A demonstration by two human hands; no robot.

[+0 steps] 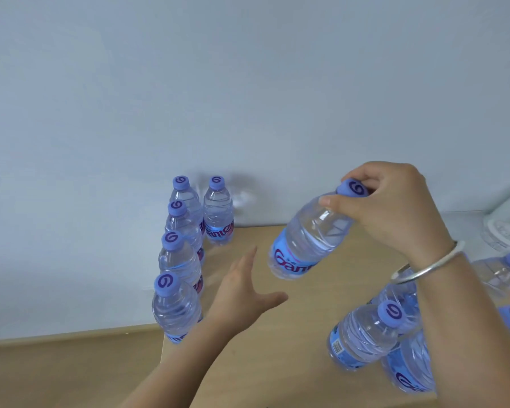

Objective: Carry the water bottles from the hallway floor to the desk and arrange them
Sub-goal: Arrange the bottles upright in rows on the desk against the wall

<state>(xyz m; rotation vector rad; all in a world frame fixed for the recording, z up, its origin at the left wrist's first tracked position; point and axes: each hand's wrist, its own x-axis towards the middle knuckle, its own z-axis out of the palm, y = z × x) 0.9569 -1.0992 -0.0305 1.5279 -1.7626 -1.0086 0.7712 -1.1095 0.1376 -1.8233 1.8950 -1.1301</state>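
Water bottle (309, 231), clear with a blue label and purple cap, hangs tilted above the worktop (277, 348), cap toward 1 o'clock, base toward 7 o'clock, not touching the surface. My right hand (395, 207) pinches it at the cap and neck, fingers curled over the top, thumb on the shoulder. A silver bangle (430, 263) sits on that wrist.

My left hand (245, 293) is spread, fingers straight and pointing to 12 o'clock, thumb out toward 3 o'clock. It holds nothing and lies at 7 o'clock of the held bottle, apart from it.

Row of four bottles (178, 260) stands upright along the worktop's left edge, at 9 o'clock of my left hand, running from near me back to the wall (248, 83). A fifth bottle (218, 213) stands upright beside the row's far end, against the wall.

Cluster of bottles (371, 334) stands at 5 o'clock of the held bottle, under my right forearm; partly hidden, count unclear. More purple caps show at the right edge of view, cut off.

A pale object at 3 o'clock, far right; I cannot tell what it is.
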